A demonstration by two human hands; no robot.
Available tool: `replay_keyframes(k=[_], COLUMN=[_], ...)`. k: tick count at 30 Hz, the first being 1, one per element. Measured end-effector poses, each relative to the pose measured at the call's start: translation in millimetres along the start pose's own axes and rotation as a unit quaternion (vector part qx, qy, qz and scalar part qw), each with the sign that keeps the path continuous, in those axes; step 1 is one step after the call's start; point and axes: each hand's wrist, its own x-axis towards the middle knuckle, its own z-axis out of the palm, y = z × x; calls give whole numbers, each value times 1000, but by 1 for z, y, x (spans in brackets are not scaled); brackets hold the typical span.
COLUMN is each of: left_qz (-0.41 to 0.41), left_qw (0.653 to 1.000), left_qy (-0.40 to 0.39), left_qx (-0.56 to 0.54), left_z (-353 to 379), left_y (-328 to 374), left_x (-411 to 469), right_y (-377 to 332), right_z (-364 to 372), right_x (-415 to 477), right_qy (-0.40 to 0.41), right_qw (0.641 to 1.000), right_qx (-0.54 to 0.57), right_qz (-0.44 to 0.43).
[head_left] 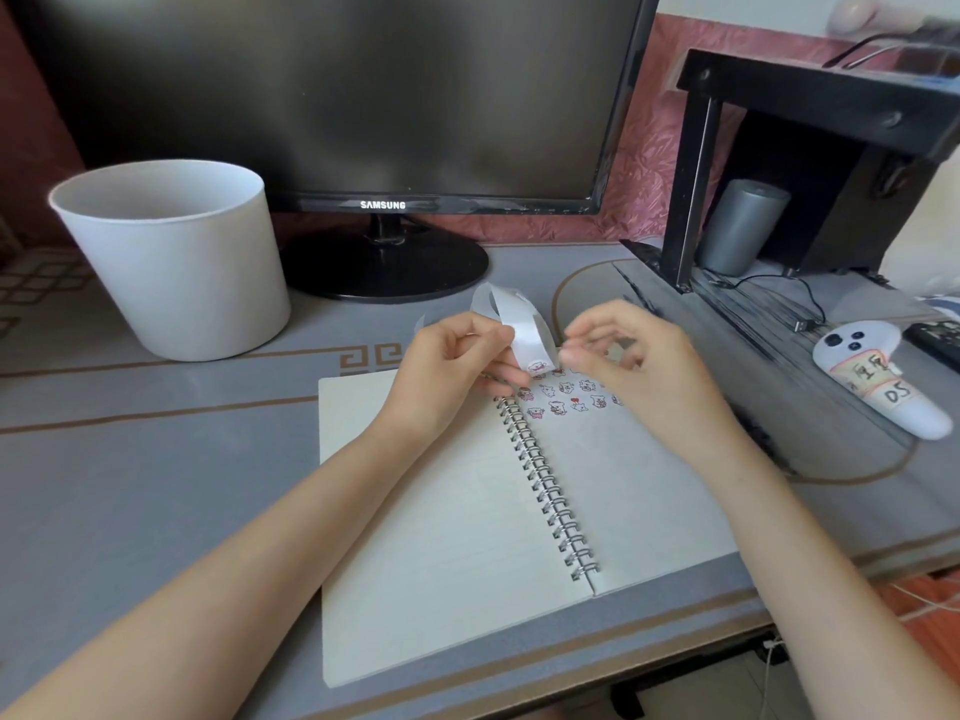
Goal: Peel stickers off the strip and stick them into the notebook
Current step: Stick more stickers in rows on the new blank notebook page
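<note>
An open spiral notebook (457, 511) lies on the grey desk, with several small cartoon stickers (566, 400) stuck at the top of its right page. My left hand (457, 366) pinches a curled white sticker strip (511, 324) above the notebook's top edge. One sticker (538, 365) shows at the strip's lower end. My right hand (634, 356) hovers just right of the strip, slightly blurred, its fingers loosely curled with the fingertips close to that sticker. I cannot tell whether they touch it.
A white bucket (176, 257) stands at the back left. Behind the notebook stands a dark monitor (363, 96) on its round base. On the right are a black shelf (810, 148), a grey cylinder (740, 226), cables and a white controller (878, 381).
</note>
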Motion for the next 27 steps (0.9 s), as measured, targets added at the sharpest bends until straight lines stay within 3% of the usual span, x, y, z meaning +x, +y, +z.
replay_keyframes(k=[6, 15, 27], left_qz=[3, 2, 11], left_qw=[1000, 999, 1000], left_qy=[6, -22, -22], left_qx=[-21, -34, 1], left_z=[-1, 0, -1], left_y=[0, 4, 0], left_x=[0, -1, -2], right_y=[-6, -9, -13], right_z=[17, 22, 23], right_x=[0, 3, -3], right_qy=[14, 58, 55], right_qw=[996, 996, 997], right_qx=[-76, 71, 61], right_qz=[-40, -8, 3])
